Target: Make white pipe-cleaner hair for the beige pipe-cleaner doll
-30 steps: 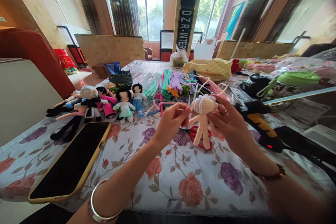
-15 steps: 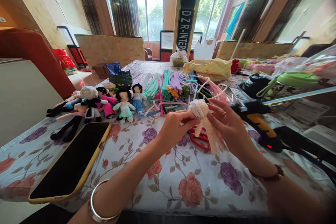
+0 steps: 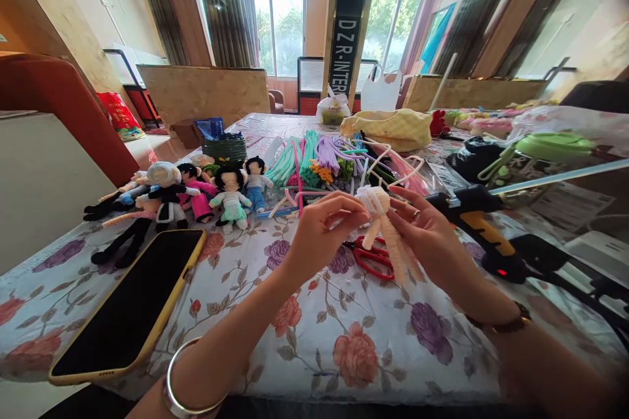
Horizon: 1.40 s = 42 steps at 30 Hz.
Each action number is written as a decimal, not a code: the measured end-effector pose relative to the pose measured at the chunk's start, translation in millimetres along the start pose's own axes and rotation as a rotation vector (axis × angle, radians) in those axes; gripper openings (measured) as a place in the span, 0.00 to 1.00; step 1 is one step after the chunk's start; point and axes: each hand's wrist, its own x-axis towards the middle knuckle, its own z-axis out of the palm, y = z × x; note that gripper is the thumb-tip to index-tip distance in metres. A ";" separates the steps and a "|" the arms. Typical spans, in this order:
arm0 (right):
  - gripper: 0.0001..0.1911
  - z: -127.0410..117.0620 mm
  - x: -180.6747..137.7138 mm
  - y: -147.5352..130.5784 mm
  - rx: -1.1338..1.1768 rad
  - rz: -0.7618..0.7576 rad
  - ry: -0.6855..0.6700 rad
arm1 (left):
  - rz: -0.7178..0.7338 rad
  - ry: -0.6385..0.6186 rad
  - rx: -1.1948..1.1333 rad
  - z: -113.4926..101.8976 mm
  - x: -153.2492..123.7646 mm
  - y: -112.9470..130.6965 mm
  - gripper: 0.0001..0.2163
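A beige pipe-cleaner doll (image 3: 390,242), with white strands wound round its head, is held up above the table. My right hand (image 3: 432,236) grips it from the right, thumb in front and fingers behind the head. My left hand (image 3: 319,229) pinches at the left edge of the head, by the white strands; exactly what lies between its fingertips is partly hidden. Below the doll, red-handled scissors (image 3: 371,258) lie on the flowered tablecloth (image 3: 314,353). Bundles of coloured pipe cleaners (image 3: 314,157) are just beyond my hands.
Several finished dolls (image 3: 230,200) sit on the left, behind a phone in a yellow case (image 3: 130,304). A glue gun (image 3: 476,216) with a lit red light stands on the right. Farther back are a green basket (image 3: 223,149), a yellow pouch (image 3: 388,129) and a green-lidded jar (image 3: 555,144).
My left hand has shifted slightly left, its fingers drawn into a higher pinch at the doll's head. More of the scissors shows. My right hand has barely moved.
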 end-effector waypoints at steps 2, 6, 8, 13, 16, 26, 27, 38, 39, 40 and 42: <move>0.25 -1.1 0.6 0.9 0.001 0.003 0.001 | -0.011 0.060 -0.063 -1.9 2.3 -0.4 0.05; 0.25 -1.2 0.9 0.8 0.007 0.002 -0.004 | -0.060 0.045 -0.186 -5.5 4.7 -2.6 0.07; 0.25 -0.2 0.6 0.1 0.014 -0.003 -0.006 | -0.110 -0.067 -0.302 -5.4 4.0 -2.6 0.08; 0.25 2.6 0.1 -0.9 0.023 -0.031 0.025 | -0.298 -0.257 -0.435 -1.3 0.7 -0.3 0.09; 0.25 3.4 0.3 -1.1 0.004 -0.054 0.046 | -0.436 -0.184 -0.357 -0.8 0.7 -2.6 0.11; 0.22 6.3 -1.0 -6.1 -0.101 -0.208 0.147 | -0.621 0.227 -0.367 -8.8 4.2 -13.4 0.14; 0.21 7.1 -1.7 -6.5 -0.115 -0.227 0.150 | -0.618 0.232 -0.414 -9.8 4.8 -13.9 0.14; 0.17 18.7 -14.8 -4.6 -0.159 -0.316 -0.110 | -0.548 -0.017 -0.754 -10.5 2.0 -13.6 0.31; 0.17 19.5 -16.4 -4.0 -0.172 -0.306 -0.141 | -0.554 -0.033 -0.750 -8.7 1.1 -11.3 0.33; 0.18 20.4 -18.1 -3.4 -0.190 -0.307 -0.164 | -0.558 -0.045 -0.744 -7.1 0.3 -9.0 0.35; 0.18 22.6 -21.0 -2.2 -0.247 -0.340 -0.190 | -0.559 -0.061 -0.728 -4.7 -1.0 -5.7 0.37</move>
